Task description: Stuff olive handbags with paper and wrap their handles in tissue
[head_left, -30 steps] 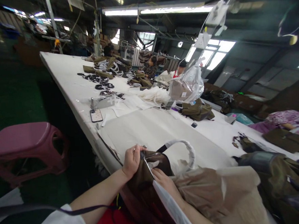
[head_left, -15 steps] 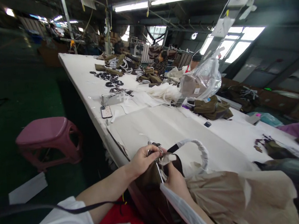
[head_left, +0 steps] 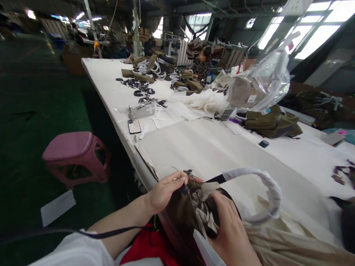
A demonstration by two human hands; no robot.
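A dark olive-brown handbag (head_left: 181,213) rests at the near table edge, its zipped top open and pale lining (head_left: 205,212) bunched up inside the mouth. My left hand (head_left: 167,190) pinches the far end of the opening, beside small dark metal hardware (head_left: 189,172). Gripping the right side of the mouth, my right hand (head_left: 230,222) has its thumb at the lining and its fingers over the rim. One handle (head_left: 272,191), wrapped in white, arches out to the right onto the table. The bag's lower part is mostly hidden by my forearm and shadow.
On the long white table (head_left: 178,145) lie a phone (head_left: 134,126), a grey metal holder (head_left: 144,110), black straps (head_left: 136,85) and olive bag pieces (head_left: 271,122). A plastic-wrapped bag (head_left: 247,89) stands farther back. Left of the table is a pink stool (head_left: 75,152). Two people sit beyond.
The view has swung left, so the surroundings sit farther right. My right hand has spread farther from my left, and the bag's mouth shows wider with more crumpled lining.
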